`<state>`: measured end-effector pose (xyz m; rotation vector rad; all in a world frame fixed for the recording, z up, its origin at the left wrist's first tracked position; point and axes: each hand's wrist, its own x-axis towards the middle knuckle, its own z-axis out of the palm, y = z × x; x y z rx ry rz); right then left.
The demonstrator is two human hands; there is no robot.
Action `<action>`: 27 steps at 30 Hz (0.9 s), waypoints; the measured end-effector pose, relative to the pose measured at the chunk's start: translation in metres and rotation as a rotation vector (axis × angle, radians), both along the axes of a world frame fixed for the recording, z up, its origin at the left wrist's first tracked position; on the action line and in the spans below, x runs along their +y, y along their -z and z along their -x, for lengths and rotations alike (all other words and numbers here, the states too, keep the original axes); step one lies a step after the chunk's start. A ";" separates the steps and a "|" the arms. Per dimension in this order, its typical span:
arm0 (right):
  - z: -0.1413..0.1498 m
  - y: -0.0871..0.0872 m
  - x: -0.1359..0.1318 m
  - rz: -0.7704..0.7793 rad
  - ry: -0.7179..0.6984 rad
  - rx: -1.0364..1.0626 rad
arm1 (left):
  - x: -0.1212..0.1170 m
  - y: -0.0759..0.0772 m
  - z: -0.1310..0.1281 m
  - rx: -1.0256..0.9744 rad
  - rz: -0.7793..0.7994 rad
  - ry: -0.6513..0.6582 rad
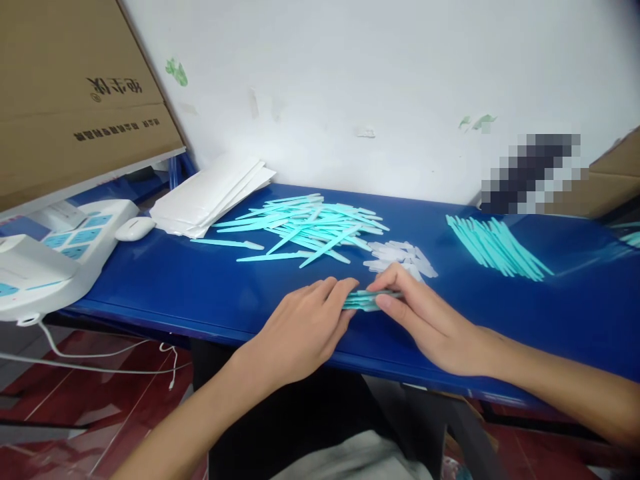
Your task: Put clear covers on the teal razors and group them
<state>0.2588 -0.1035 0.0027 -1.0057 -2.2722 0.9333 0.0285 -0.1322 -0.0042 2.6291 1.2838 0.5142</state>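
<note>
A small bundle of turquoise eyebrow razors (361, 301) lies between my two hands, over the front part of the table. My left hand (313, 323) is closed around the handle ends. With thumb and fingers my right hand (425, 320) pinches the other ends, which its fingertips partly cover. Just beyond the hands is a little heap of translucent whitish blade caps (403, 258). Farther back spreads a loose, crisscrossed pile of turquoise razors (315, 223). To the right, more razors (495, 245) lie side by side in a slanted row.
The blue table (165, 280) meets a white wall (320, 87). White envelopes (210, 190) are stacked at back left, near a white mouse-like object (135, 229) and a white power strip (100, 247). A large cardboard box (80, 73) stands at left; cables (100, 367) hang below.
</note>
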 end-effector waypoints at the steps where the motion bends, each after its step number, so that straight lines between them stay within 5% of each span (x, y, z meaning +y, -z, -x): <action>1: 0.000 0.001 0.000 -0.009 -0.001 0.001 | 0.000 0.000 0.000 -0.001 0.013 0.002; 9: 0.006 0.002 -0.001 -0.117 -0.028 0.067 | 0.002 -0.008 0.005 0.058 0.022 0.085; 17: 0.012 0.008 -0.019 -0.413 -0.150 0.210 | 0.012 -0.007 0.014 -0.120 0.144 0.363; 27: 0.021 0.013 0.004 -0.351 0.016 0.223 | 0.004 -0.019 0.012 -0.284 0.285 0.146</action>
